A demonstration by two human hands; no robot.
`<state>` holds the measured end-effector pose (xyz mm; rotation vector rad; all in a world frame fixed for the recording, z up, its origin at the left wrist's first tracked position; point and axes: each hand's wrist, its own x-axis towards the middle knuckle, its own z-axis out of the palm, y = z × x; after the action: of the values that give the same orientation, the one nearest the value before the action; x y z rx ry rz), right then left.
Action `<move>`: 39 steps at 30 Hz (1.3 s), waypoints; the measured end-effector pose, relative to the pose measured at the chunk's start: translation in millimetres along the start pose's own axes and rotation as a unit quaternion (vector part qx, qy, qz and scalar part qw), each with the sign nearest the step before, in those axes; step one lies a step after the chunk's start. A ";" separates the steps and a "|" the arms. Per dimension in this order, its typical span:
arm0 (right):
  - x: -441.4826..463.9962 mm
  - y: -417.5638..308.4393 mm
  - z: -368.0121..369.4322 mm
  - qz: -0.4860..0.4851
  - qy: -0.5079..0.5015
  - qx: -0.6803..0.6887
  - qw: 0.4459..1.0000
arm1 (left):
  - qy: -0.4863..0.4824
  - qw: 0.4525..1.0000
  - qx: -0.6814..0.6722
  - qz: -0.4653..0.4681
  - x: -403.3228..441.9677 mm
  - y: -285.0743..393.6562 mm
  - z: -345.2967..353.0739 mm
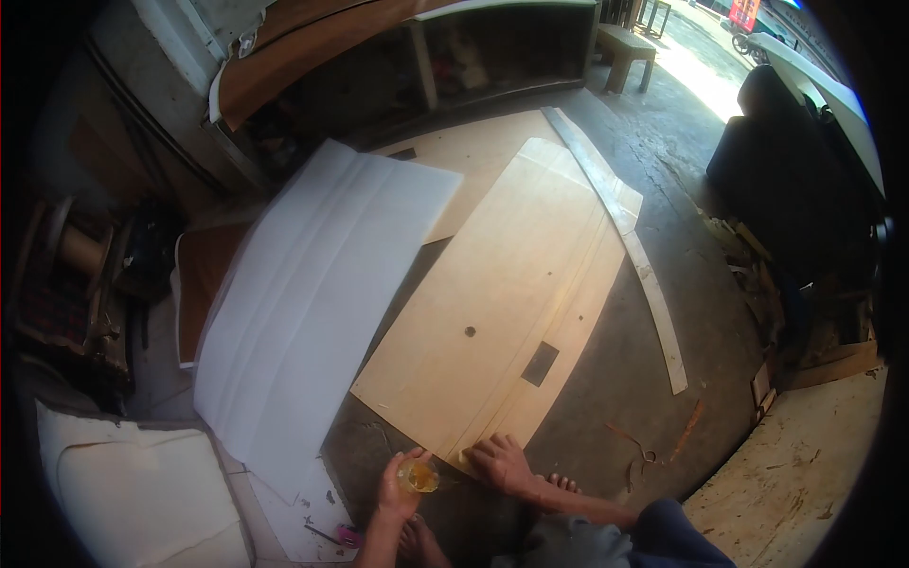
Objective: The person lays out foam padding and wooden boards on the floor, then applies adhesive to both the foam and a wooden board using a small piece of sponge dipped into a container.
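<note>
My left hand (395, 484) is closed around a small clear cup (418, 476) with amber-yellow contents. Just to its right, my right hand (504, 464) rests on the near end of a thin plywood panel (473, 369), fingers curled over a small pale-yellow piece (465, 457) whose kind I cannot make out. The panel lies on the dark floor and has a rectangular cutout and a few small holes. Beside it on the left is a large creased white sheet (322, 256).
A long metal strip (632, 241) lies across the panel's far right corner. Scissors (648, 456) are on the floor at right, with a stained board (795, 473) beyond. Folded cream material (142, 492) sits at lower left, a wooden stool (626, 47) far back.
</note>
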<state>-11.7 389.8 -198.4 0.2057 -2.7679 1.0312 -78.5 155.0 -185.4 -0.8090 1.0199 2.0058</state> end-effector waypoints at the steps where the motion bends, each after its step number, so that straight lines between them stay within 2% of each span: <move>1: 15.3 18.7 -12.1 0.068 0.078 -0.034 0.994 | 0.005 1.000 -0.004 0.001 -2.5 1.6 1.8; 2: 33.3 34.4 -29.4 0.136 0.142 -0.070 0.978 | 0.004 1.000 0.000 0.008 -6.9 3.1 5.7; 3: 41.1 54.5 -40.7 0.168 0.152 -0.136 0.965 | 0.001 1.000 0.007 0.015 -10.5 2.9 7.1; 5: 41.0 61.3 -47.3 0.179 0.122 -0.155 0.964 | -0.005 1.000 -0.002 0.008 -2.5 -2.3 2.2; 7: 23.4 47.0 -27.0 0.057 0.004 -0.125 0.991 | -0.014 1.000 -0.009 0.001 1.5 -2.4 1.4; 9: -4.3 18.6 5.2 -0.054 -0.040 -0.065 0.996 | 0.002 1.000 0.015 0.002 1.2 -2.0 2.4; 11: -19.6 -4.7 25.5 -0.108 -0.102 -0.043 0.988 | -0.001 1.000 0.016 -0.002 -2.6 -0.6 5.4; 13: -5.9 5.5 13.7 -0.071 -0.055 -0.037 0.995 | 0.001 1.000 0.024 -0.010 -0.9 6.7 9.1; 16: 21.2 24.3 -24.8 0.095 0.050 -0.075 0.991 | 0.027 0.999 0.033 0.007 -13.2 2.8 6.8; 17: 28.8 27.6 -33.1 0.132 0.044 -0.106 0.985 | 0.022 0.999 0.018 0.017 -12.5 5.8 7.0; 21: -8.9 -3.2 13.5 -0.074 -0.056 -0.058 0.994 | -0.006 0.998 -0.016 0.052 -23.7 20.5 30.2; 23: -3.2 -14.4 17.3 -0.082 -0.063 -0.014 0.995 | -0.001 0.997 0.006 0.070 -25.0 27.3 33.8; 25: 6.1 -17.1 8.3 0.087 0.003 0.109 0.990 | 0.009 0.996 0.022 0.084 -20.2 34.4 34.1; 26: 21.9 -23.7 -13.4 0.076 0.042 0.110 0.990 | 0.029 0.989 0.086 0.119 -19.3 33.8 34.7; 27: 28.2 -36.3 -31.8 0.085 0.026 0.117 0.989 | 0.052 0.977 0.150 0.143 -25.6 27.1 31.5; 29: 58.5 -47.3 -57.1 -0.088 0.010 0.141 0.986 | 0.059 0.971 0.173 0.155 -22.5 22.4 38.2; 30: 66.1 -50.5 -58.9 -0.143 -0.023 0.086 0.986 | 0.054 0.966 0.188 0.171 -25.0 20.1 46.3; 31: 66.9 -51.5 -56.2 -0.146 -0.021 0.085 0.985 | 0.051 0.959 0.205 0.188 -26.7 19.4 51.0; 33: 64.8 -54.2 -40.3 -0.122 -0.121 0.069 0.983 | 0.063 0.948 0.230 0.209 -23.0 20.9 50.2; 34: 59.2 -55.7 -31.5 -0.125 -0.125 0.072 0.982 | 0.077 0.939 0.251 0.223 -22.7 18.5 46.7; 35: 50.3 -57.2 -23.0 -0.062 -0.149 0.144 0.976 | 0.083 0.940 0.248 0.221 -22.6 14.9 41.0; 36: 49.7 -59.6 -22.8 0.002 -0.169 0.212 0.963 | 0.092 0.930 0.271 0.232 -19.9 14.2 37.9; 37: 49.5 -58.1 -26.2 0.005 -0.171 0.210 0.963 | 0.099 0.920 0.293 0.241 -18.2 12.4 35.9; 38: 50.3 -54.8 -33.0 0.109 -0.297 0.354 0.880 | 0.093 0.922 0.294 0.236 -20.9 10.6 33.5; 39: 52.6 -48.2 -42.4 0.208 -0.398 0.478 0.755 | 0.108 0.935 0.252 0.226 -24.8 13.2 37.1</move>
<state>-48.6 378.1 -125.0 0.1710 -2.5610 3.0432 -83.5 173.1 -142.8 -0.5483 1.8934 1.8952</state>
